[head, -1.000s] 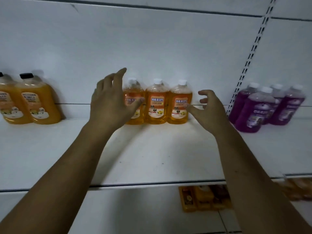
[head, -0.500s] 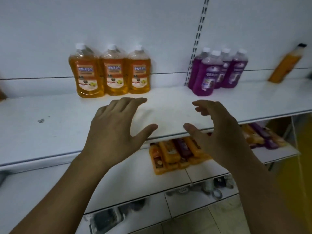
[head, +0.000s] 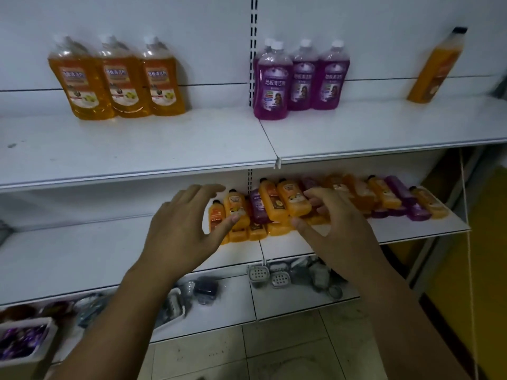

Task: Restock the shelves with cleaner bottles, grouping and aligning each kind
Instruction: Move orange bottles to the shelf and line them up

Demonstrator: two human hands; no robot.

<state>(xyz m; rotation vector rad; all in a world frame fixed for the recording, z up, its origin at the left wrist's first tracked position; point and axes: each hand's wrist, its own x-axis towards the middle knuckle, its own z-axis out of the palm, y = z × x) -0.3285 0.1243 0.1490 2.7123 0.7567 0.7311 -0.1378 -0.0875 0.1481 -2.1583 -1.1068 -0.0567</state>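
Right in front of me, my left hand (head: 181,231) and my right hand (head: 337,229) hang apart, fingers spread and loosely curved, gripping nothing. Whether the left thumb touches a bottle I cannot tell. Below them the lowest white shelf (head: 219,311) carries white perforated soap dishes (head: 258,274) among darker clutter.

Just past my fingertips, a heap of small orange and purple cleaner bottles with black caps (head: 288,207) lies on its sides along the right half of the middle white metal shelf (head: 82,250), towards the back edge.

Farther off, on the upper white shelf (head: 164,144), three large orange cleaner bottles with white caps (head: 120,83) stand side by side at the back edge, left of centre. Four purple cleaner bottles with white caps (head: 301,80) cluster to their right, one in front. A tall orange bottle with a black cap (head: 436,67) stands alone near the back right corner.
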